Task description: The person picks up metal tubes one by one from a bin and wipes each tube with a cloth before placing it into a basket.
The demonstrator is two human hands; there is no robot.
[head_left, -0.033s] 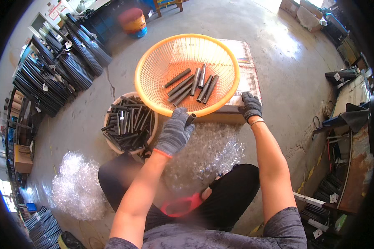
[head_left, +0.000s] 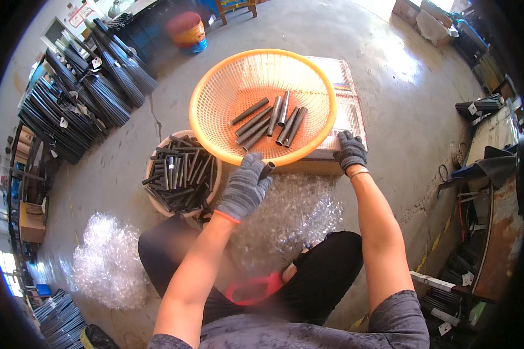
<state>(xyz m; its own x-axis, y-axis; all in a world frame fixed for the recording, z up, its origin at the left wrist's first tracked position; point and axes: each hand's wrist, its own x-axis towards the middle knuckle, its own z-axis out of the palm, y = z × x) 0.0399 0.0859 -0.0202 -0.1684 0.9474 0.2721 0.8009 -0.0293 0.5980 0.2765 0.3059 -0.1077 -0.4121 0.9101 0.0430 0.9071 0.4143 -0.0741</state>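
Note:
In a grey knit glove with an orange cuff, my left hand (head_left: pixel 243 187) is closed on a short dark metal tube (head_left: pixel 267 169), at the near rim of an orange plastic mesh basket (head_left: pixel 209 75). Only one end of that tube shows. Several similar short tubes (head_left: pixel 273 116) lie loose in the basket's bottom. My gloved right hand (head_left: pixel 351 150) rests on the near right edge of a cardboard box (head_left: pixel 350 110), beneath the basket. Its fingers look apart, with nothing held in them. Left of the basket, a pale round tub (head_left: pixel 217 177) is piled with many dark tubes (head_left: pixel 177 168).
A heap of clear plastic shreds (head_left: pixel 113 262) lies on the floor at left, with more plastic (head_left: pixel 297 203) before the box. Bundles of long dark rods (head_left: pixel 81 93) lean at far left. A rusty-topped bench (head_left: pixel 501 232) stands at right. A coloured bucket (head_left: pixel 187 35) stands farther back.

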